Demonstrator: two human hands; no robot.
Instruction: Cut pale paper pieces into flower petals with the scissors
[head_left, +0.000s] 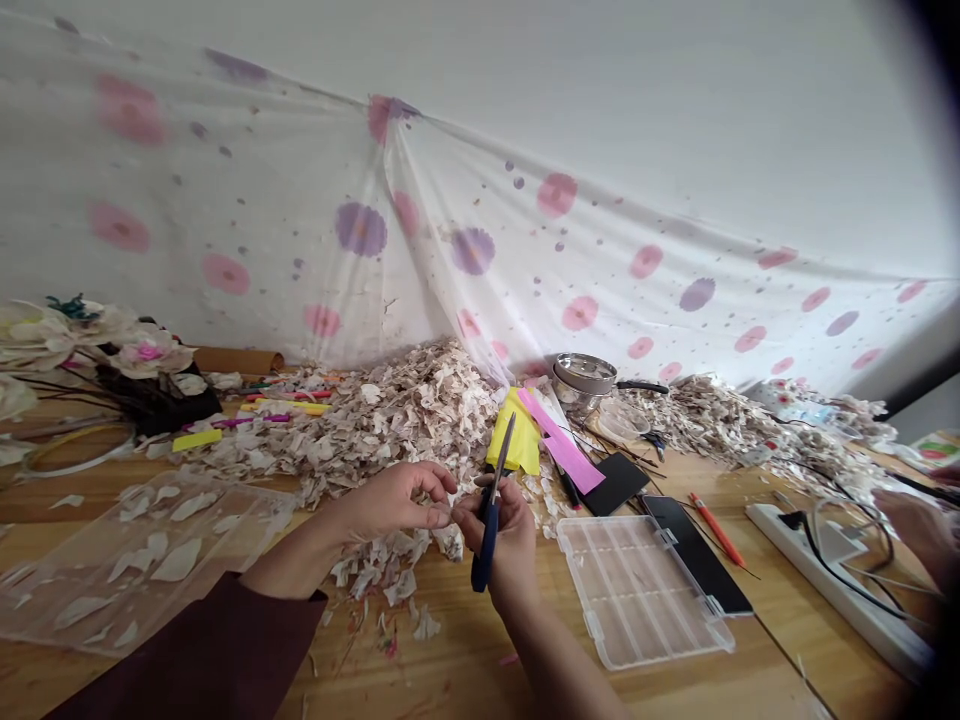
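Observation:
My right hand (504, 535) is closed round blue-handled scissors (492, 510), whose blades point up and away, nearly closed. My left hand (401, 502) meets it at the centre of the wooden table (465, 650), thumb and fingers pinched together on something too small to make out. Both hands hover just in front of a big heap of pale paper scraps (390, 420), with more scraps scattered beneath them.
A clear compartment box (637, 590) lies right of my hands, beside a dark flat slab (694, 550) and an orange pen (716, 530). Yellow and pink paper (540, 435), a metal pot (585, 378), a clear tray of petals (142, 560), paper flowers (97, 345), a power strip (832, 580) and another person's hand (919, 525) surround them.

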